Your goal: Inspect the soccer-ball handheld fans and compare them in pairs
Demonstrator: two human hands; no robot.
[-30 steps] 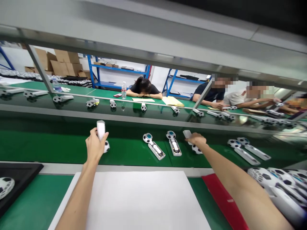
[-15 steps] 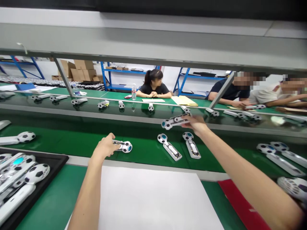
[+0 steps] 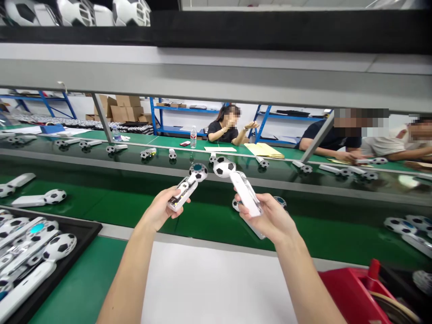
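My left hand [image 3: 158, 212] is closed on a white football-patterned handheld fan [image 3: 198, 172]; its handle is open, and the parts inside face me. In my right hand [image 3: 278, 221] is a second handheld fan [image 3: 247, 194], its ball-shaped head up and the smooth white side of its handle towards me. Both fans are tilted above the green conveyor belt [image 3: 202, 225], heads close together but apart. Behind my right hand more fans lie on the belt, partly hidden; one handle end [image 3: 256, 230] shows below it.
A black tray [image 3: 88, 231] heaped with fans stands at left. White paper [image 3: 216, 283] lies before me, a red tape dispenser [image 3: 351, 288] at right. More fans lie on the belt's right side. A shelf beam [image 3: 216, 76] crosses overhead. People sit across the line.
Both hands have lifted their fans and drawn closer together in the middle. The right hand's fan has turned from lying sideways to head up. The view has tilted up slightly.
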